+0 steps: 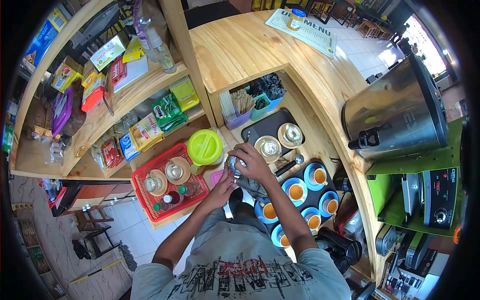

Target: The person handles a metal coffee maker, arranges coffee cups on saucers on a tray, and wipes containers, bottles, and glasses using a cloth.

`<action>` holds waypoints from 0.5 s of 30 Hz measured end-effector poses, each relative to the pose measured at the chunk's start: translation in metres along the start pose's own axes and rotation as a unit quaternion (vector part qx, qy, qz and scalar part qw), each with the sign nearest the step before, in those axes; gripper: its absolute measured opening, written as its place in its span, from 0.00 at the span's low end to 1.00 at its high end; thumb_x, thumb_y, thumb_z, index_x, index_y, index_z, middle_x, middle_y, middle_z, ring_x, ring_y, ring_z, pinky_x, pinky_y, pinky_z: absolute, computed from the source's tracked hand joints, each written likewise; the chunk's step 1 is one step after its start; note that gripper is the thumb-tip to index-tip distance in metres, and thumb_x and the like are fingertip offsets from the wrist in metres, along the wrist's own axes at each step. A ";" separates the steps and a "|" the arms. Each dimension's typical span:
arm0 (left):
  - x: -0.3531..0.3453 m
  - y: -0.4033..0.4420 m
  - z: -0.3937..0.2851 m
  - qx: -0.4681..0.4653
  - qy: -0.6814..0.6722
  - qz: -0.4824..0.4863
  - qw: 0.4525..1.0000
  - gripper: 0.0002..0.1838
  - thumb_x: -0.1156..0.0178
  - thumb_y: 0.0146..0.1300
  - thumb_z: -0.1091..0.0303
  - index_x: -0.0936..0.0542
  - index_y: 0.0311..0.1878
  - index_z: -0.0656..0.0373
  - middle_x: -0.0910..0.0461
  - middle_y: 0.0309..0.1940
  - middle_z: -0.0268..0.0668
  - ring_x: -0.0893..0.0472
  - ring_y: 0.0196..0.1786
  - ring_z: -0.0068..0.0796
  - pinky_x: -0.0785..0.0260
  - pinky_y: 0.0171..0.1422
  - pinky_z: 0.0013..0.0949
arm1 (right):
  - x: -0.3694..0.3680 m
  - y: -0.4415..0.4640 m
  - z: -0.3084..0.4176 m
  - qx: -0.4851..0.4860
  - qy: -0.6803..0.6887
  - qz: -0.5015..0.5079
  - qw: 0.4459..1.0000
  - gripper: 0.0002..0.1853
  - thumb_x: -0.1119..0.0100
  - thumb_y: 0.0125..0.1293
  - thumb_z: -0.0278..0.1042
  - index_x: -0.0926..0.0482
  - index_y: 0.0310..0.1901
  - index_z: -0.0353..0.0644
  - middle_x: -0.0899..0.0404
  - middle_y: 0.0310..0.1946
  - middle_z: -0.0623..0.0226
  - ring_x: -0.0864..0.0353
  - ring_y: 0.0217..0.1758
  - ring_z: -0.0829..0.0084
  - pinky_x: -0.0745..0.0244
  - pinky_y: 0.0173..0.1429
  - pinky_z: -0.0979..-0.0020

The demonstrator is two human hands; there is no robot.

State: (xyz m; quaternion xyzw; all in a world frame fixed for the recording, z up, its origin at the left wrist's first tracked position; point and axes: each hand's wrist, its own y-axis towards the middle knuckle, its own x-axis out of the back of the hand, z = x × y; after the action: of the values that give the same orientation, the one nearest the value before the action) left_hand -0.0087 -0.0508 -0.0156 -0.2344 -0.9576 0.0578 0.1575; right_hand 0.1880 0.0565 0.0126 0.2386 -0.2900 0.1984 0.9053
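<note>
You're seeing the red basket (157,164) sitting at nine o'clock from your hands, the lime-lidded tub (204,147) at ten; dead centre, your left hand (222,193) and right hand (253,161) are gripping a partly hidden shiny vessel (232,163); blue-saucered cups (296,191) are standing at four.

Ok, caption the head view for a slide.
Left hand and right hand close together between a red basket and a dark tray of filled cups on blue saucers.
</note>
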 end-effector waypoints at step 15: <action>-0.015 0.022 0.024 0.016 0.032 -0.032 0.999 0.12 0.45 0.77 0.74 0.25 0.56 0.73 0.69 0.83 0.76 0.50 0.84 0.73 0.42 0.83 0.50 | -0.013 0.011 -0.033 -0.014 0.055 0.011 0.998 0.19 0.38 0.60 0.34 0.12 0.52 0.40 0.17 0.53 0.55 0.20 0.61 0.52 0.25 0.70 0.55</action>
State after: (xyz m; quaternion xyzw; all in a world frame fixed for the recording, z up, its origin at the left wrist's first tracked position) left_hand 0.0055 -0.0389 -0.0469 -0.2026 -0.9579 0.0608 0.1939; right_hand 0.1873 0.0804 -0.0152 0.2119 -0.2452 0.2168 0.9208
